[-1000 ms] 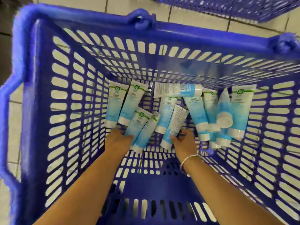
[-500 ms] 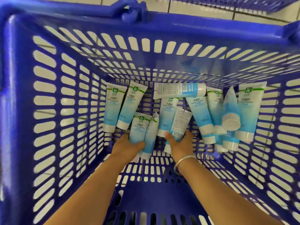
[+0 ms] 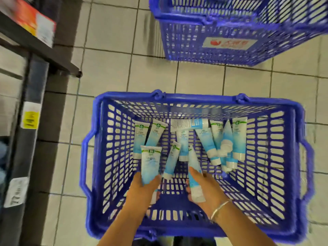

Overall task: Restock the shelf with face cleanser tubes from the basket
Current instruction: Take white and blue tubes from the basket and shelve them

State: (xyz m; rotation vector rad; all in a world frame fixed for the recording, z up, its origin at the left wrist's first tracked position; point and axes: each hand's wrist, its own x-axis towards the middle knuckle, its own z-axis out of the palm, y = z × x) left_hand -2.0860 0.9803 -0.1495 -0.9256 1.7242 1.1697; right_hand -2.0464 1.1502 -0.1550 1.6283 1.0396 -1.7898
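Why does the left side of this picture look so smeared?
Head view: motion blur streaks the shelf and its price tags at left; the basket rim bows from wide-angle distortion; the tubes stay fairly sharp; lighting is soft, without harsh glare.

Basket mouth: open above you, walls (image 3: 113, 157) fencing every side.
Near floor (image 3: 170, 199): bare at 6 o'clock.
12 o'clock: loose tubes (image 3: 205, 142) crowd it.
9 o'clock: shelf (image 3: 26, 121) close by.

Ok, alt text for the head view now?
Left hand and right hand each grip a face cleanser tube over a blue basket of more tubes, on a tiled floor beside a shelf.
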